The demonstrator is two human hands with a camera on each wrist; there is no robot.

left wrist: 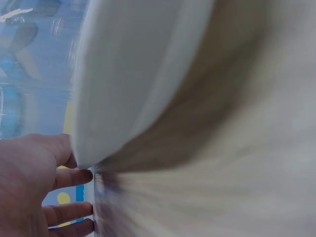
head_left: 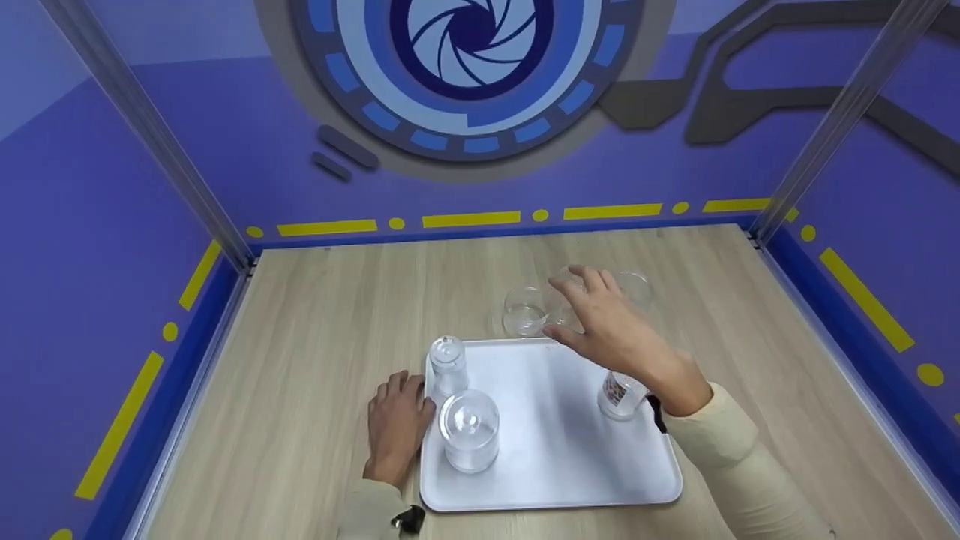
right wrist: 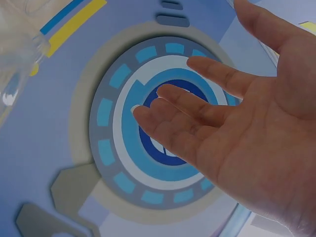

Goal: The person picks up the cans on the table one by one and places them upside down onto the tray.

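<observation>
My right hand (head_left: 607, 322) hovers above the tray's back edge with fingers apart and slightly bent, holding nothing. Just behind it stand clear glasses, one at the left (head_left: 523, 311) and another at the right (head_left: 634, 289); the hand partly hides what lies between. My left hand (head_left: 397, 418) rests on the table along the left side of the white tray (head_left: 551, 465). In the left wrist view its thumb (left wrist: 61, 148) touches the tray's rim. On the tray, a small clear glass (head_left: 448, 367) stands behind a wider one (head_left: 469, 433). A printed glass (head_left: 621, 396) sits at the right, partly behind the right forearm.
The wooden table (head_left: 300, 360) extends around the tray. Blue panels (head_left: 480, 195) with yellow dashes enclose it at the back and both sides, with metal posts at the back corners.
</observation>
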